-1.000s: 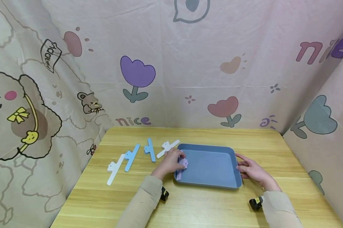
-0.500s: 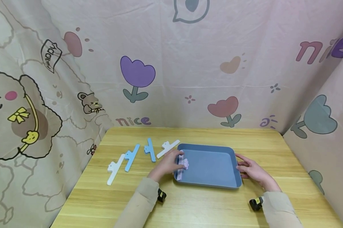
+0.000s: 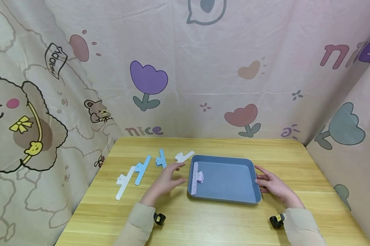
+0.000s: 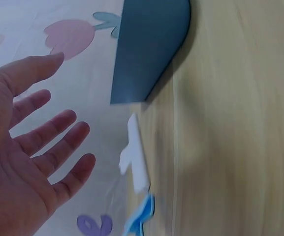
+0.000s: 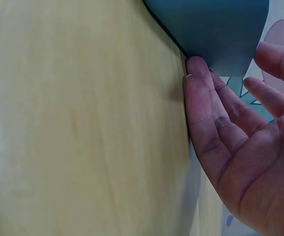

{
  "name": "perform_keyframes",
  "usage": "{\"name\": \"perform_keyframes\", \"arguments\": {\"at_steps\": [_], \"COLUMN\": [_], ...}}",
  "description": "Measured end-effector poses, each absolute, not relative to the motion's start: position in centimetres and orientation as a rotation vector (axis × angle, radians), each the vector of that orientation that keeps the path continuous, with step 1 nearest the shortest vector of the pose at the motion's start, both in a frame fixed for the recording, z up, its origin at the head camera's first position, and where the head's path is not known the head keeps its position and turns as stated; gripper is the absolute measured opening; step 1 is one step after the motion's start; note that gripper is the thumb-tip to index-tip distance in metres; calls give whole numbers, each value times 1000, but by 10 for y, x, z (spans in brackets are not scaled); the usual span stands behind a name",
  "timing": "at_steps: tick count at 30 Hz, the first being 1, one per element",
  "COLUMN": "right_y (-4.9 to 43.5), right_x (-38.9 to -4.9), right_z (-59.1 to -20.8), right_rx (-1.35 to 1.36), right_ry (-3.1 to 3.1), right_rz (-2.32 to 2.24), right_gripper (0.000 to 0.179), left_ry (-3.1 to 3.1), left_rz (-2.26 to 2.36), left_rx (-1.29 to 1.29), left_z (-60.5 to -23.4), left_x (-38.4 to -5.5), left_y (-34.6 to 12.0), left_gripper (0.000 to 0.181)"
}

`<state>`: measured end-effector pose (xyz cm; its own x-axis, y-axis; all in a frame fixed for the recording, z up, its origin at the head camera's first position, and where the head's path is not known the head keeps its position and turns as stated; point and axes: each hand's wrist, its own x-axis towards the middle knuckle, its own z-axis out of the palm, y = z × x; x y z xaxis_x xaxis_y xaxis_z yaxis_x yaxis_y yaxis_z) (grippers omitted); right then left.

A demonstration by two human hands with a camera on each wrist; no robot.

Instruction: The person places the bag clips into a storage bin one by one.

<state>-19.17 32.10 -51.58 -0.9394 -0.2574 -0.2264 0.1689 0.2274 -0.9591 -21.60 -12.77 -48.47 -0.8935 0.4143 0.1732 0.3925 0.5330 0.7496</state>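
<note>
A lilac clip (image 3: 195, 179) with a ruler-marked bar lies along the left inside wall of the grey-blue tray (image 3: 229, 181). My left hand (image 3: 164, 181) is just left of the tray, holding nothing, its thumb and fingers spread apart. In the left wrist view, a white clip (image 4: 138, 160) and part of a blue clip (image 4: 142, 214) lie beyond the fingers. My right hand (image 3: 275, 187) rests at the tray's right side, its relaxed fingertips against the outer wall, as the right wrist view shows at the tray's corner (image 5: 215, 37).
Left of the tray, a white clip (image 3: 184, 157), two blue clips (image 3: 143, 170) and another white clip (image 3: 125, 183) lie spread on the wooden table (image 3: 219, 223). Printed cloth (image 3: 191, 78) hangs behind the table and at both sides.
My left hand has let go of the lilac clip in the tray and moved left, out over the table. My right hand and the tray have stayed in place.
</note>
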Motion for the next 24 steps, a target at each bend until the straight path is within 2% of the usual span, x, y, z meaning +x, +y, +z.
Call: {"name": "perform_keyframes", "arguments": {"at_steps": [13,24], "right_y": [322,321], "right_x": [-191,-189], "right_z": [-517,-518], "right_rx": [-88,-104], "right_ry": [2174,2197], "right_rz": [-1760,-1733], "right_gripper": [74,71], "left_ry": [2944,3080], "left_rz": [1338,1293], "left_rx": [582,366], "left_z": [-490,-491], "left_x": [-201,-199], "left_y": [-205,-263], "left_gripper": [64,58]}}
